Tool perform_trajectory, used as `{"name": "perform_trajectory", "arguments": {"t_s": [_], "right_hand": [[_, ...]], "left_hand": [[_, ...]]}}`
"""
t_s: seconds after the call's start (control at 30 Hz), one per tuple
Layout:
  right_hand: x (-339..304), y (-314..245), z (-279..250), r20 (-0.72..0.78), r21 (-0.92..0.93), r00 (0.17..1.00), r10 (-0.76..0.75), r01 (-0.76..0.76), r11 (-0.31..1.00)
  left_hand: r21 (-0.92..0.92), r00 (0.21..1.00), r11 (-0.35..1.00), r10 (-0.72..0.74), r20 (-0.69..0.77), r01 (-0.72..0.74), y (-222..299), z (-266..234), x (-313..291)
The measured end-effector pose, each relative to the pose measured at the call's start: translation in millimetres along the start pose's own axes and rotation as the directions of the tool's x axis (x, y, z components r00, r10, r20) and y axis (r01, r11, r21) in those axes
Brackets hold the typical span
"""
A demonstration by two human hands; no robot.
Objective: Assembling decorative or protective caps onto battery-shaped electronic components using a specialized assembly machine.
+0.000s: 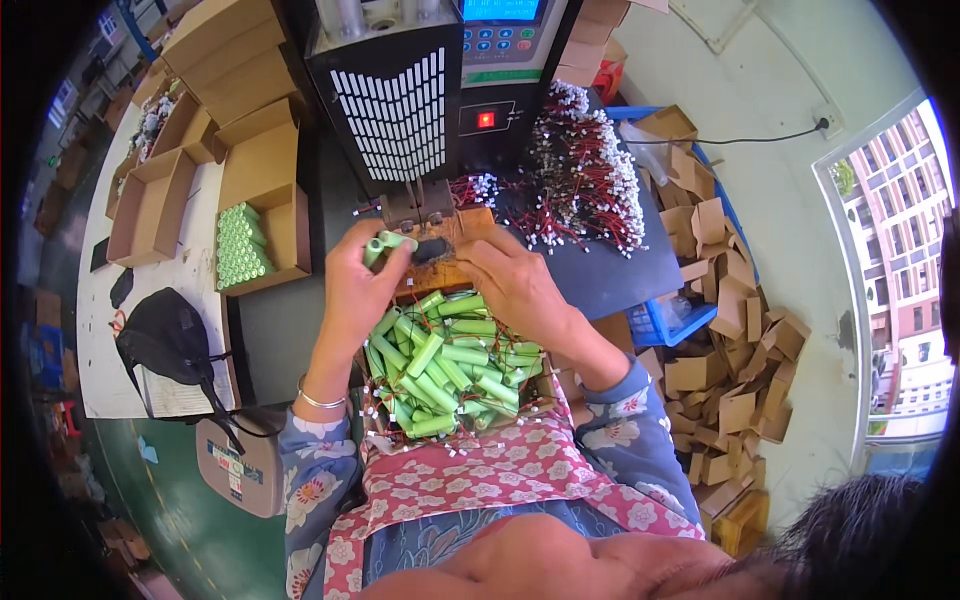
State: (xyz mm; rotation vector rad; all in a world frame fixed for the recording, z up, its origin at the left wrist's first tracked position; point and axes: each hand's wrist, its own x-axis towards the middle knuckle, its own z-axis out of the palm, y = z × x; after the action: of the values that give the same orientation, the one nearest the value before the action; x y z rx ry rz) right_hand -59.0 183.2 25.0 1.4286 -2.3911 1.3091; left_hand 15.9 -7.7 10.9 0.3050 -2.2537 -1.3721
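Note:
My left hand (352,283) is closed around green cylindrical battery cells (391,241), at the left side of a worn wooden block (476,221) under the welding machine (388,115). The machine's two thin electrode pins come down just above the block. On the block's right side, my right hand (522,287) has its fingers pinched together; what they hold, if anything, is hidden. Below both hands, against the apron, lies a heap of green cells (440,365) with thin red wires and small white connectors among them.
Left of the machine, a cardboard box (283,262) holds upright green cells. A black bag (172,340) lies on the white table. Bundled red-and-black wire leads (590,180) cover the dark bench at right. Cardboard pieces (735,300) pile up beside a blue crate (672,318).

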Motion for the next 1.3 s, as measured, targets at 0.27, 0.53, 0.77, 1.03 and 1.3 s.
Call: {"name": "perform_trajectory", "arguments": {"t_s": [0.27,0.53,0.77,1.03,1.3], "right_hand": [[21.3,15.3,12.8,0.168,0.551,0.941,0.293,-0.336,0.764],[37.7,15.7,31.5,-0.025,0.446,0.956,0.294,-0.252,0.859],[36.9,18.4,37.4,-0.008,0.562,0.946,0.324,-0.263,0.784],[34.8,17.1,-6.5,0.143,0.388,0.972,0.188,-0.23,0.893],[-51.9,56.7,-71.5,0.002,0.207,0.848,0.53,-0.518,0.83]], "left_hand": [[0.161,0.925,0.911,0.375,0.057,-0.38,-7.4,21.8,7.6],[0.081,0.94,0.937,0.333,0.079,-0.339,-0.5,16.9,8.0],[0.128,0.937,0.929,0.34,0.077,-0.348,-2.6,20.1,6.8],[0.104,0.957,0.964,0.221,0.186,-0.243,0.1,12.2,8.6],[0.155,0.78,0.888,0.281,0.56,-0.432,50.2,-17.4,-28.9]]}}
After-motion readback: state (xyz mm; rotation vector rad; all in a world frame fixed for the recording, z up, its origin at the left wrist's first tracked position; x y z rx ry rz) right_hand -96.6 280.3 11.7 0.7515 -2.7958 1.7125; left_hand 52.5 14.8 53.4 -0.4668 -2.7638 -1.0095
